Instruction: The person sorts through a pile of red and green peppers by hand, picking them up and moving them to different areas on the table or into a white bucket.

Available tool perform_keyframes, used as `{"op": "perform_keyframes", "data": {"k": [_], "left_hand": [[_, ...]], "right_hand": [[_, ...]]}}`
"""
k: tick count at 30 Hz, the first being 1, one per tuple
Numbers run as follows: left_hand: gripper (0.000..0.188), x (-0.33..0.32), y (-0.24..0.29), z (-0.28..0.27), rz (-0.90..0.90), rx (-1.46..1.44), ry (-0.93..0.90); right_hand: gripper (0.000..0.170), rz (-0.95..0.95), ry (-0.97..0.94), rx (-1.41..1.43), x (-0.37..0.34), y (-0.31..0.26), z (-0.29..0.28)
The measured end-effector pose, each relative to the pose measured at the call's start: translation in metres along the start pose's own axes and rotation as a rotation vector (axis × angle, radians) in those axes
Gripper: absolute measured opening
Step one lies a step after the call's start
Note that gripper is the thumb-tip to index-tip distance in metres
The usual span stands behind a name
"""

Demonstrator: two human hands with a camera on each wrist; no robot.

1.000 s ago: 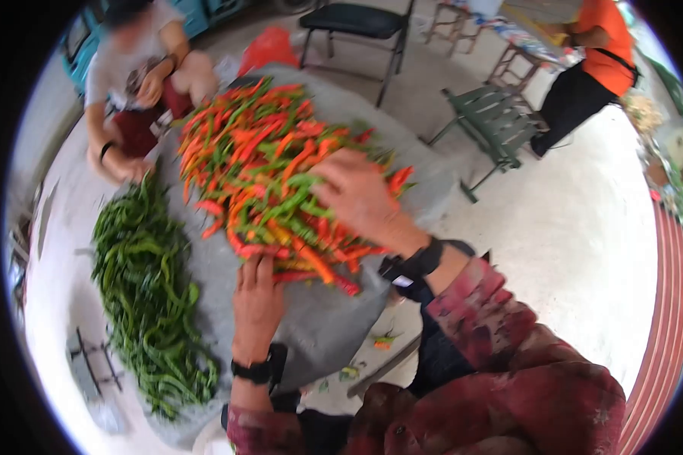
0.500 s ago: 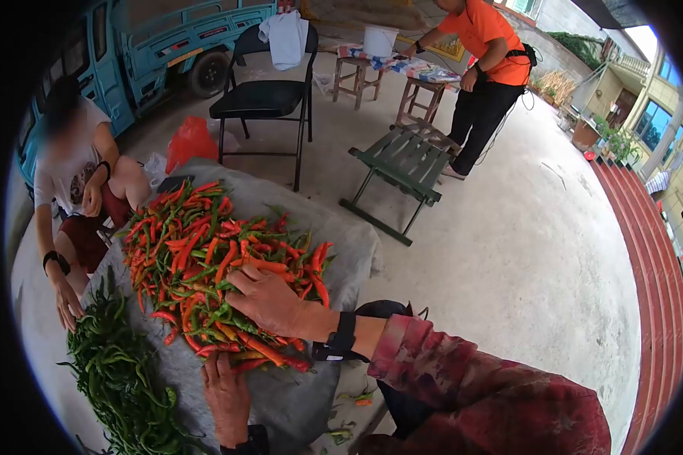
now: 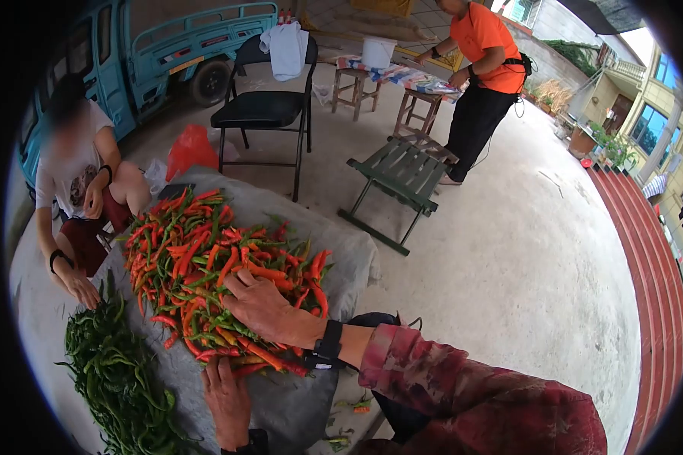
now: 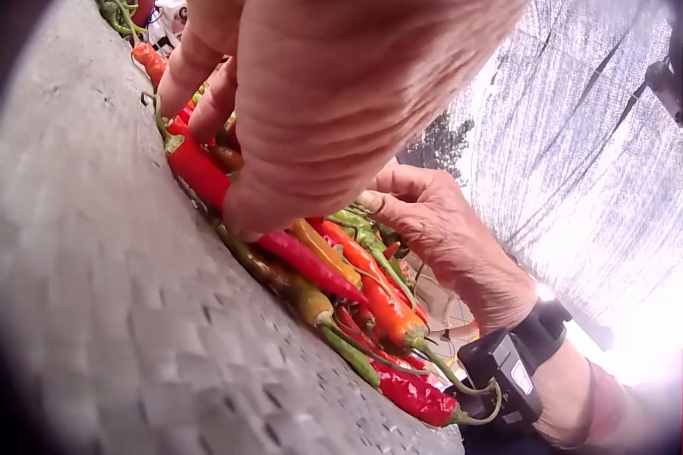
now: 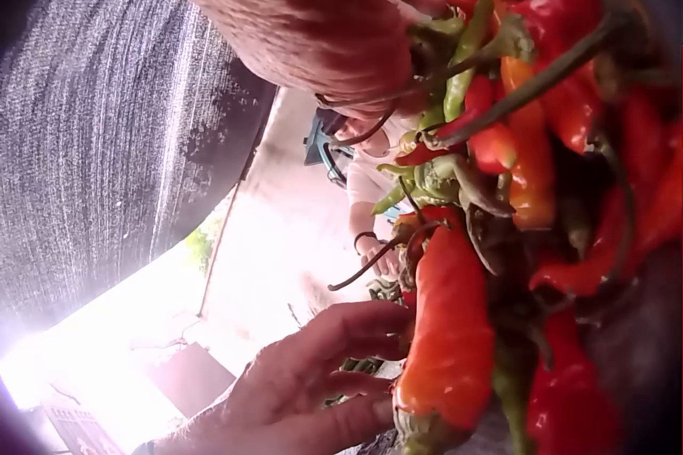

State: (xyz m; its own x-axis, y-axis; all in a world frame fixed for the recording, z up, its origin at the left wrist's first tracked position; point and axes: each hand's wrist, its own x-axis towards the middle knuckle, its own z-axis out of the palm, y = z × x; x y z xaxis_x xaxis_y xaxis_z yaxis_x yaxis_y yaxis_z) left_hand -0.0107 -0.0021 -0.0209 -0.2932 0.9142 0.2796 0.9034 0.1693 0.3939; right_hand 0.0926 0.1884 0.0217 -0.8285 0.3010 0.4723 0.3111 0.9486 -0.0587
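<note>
In the head view a heap of red, orange and green chili peppers [image 3: 197,258] covers the grey sheet [image 3: 281,409]. My left hand [image 3: 228,398] rests its fingers on the heap's near edge. Its thumb touches a red chili pepper [image 4: 197,172] in the left wrist view, the fingers stretched over the peppers behind. Farther up, my right hand [image 3: 262,307] reaches into the heap with its fingers down. In the left wrist view its thumb and forefinger meet beside green chilies [image 4: 368,236]; I cannot tell whether they hold one. A large orange chili [image 5: 448,316] lies in front of the left fingers.
A long heap of green chilies [image 3: 118,371] lies to the left, where a seated person's hand [image 3: 83,292] reaches its far end. Beyond stand a black chair [image 3: 258,110], a red bag [image 3: 190,152], a green folding stool [image 3: 402,171] and a person in orange [image 3: 489,45].
The head view has tilted up, then steadied. My right hand has shifted slightly within the heap; my left stays at its edge. The seated person's hand has risen slightly at the green heap.
</note>
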Motion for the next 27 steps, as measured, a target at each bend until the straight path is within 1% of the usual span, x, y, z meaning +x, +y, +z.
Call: {"op": "perform_keyframes", "data": {"k": [2, 6, 8, 9, 12, 14, 15, 17, 18, 20, 21, 23, 27], "left_hand": [[0.059, -0.001, 0.000, 0.001, 0.006, -0.005, 0.010], [0.061, -0.003, -0.001, 0.001, 0.021, 0.000, 0.026], [0.061, -0.004, -0.003, 0.000, 0.033, 0.007, 0.027], [0.061, -0.003, -0.003, 0.001, 0.049, 0.012, 0.019], [0.061, -0.005, -0.006, 0.005, 0.071, 0.026, 0.050], [0.062, -0.006, -0.007, 0.007, 0.067, 0.035, 0.065], [0.062, -0.006, -0.006, 0.007, 0.062, 0.044, 0.068], [0.061, -0.006, -0.006, 0.006, 0.065, 0.032, 0.073], [0.061, -0.006, -0.006, 0.006, 0.067, 0.026, 0.071], [0.060, -0.006, -0.006, 0.006, 0.072, 0.009, 0.073], [0.059, -0.006, -0.007, 0.007, 0.067, -0.003, 0.067], [0.059, -0.008, -0.014, 0.013, 0.082, 0.022, 0.086], [0.058, -0.009, -0.018, 0.018, 0.111, 0.051, 0.121]], "right_hand": [[0.035, 0.000, 0.043, 0.022, 0.000, 0.001, 0.003], [0.040, -0.017, 0.051, -0.002, -0.001, 0.002, 0.010], [0.044, -0.006, -0.035, -0.032, -0.001, -0.001, 0.001], [0.044, -0.011, -0.031, -0.036, 0.000, -0.002, 0.001], [0.043, -0.033, -0.047, -0.098, -0.001, -0.002, 0.003], [0.036, -0.060, -0.074, -0.122, 0.001, -0.002, 0.005], [0.036, -0.064, -0.073, -0.128, 0.002, -0.001, 0.006], [0.025, -0.087, -0.031, -0.130, 0.003, 0.000, 0.006], [0.025, -0.086, -0.029, -0.141, 0.005, 0.001, 0.005], [0.020, -0.087, -0.161, -0.149, 0.009, 0.003, 0.003], [0.020, -0.088, -0.157, -0.153, 0.008, 0.006, 0.006], [0.020, -0.164, -0.069, -0.123, 0.007, 0.010, 0.010], [0.023, -0.177, -0.047, -0.095, 0.001, 0.010, 0.009]]}}
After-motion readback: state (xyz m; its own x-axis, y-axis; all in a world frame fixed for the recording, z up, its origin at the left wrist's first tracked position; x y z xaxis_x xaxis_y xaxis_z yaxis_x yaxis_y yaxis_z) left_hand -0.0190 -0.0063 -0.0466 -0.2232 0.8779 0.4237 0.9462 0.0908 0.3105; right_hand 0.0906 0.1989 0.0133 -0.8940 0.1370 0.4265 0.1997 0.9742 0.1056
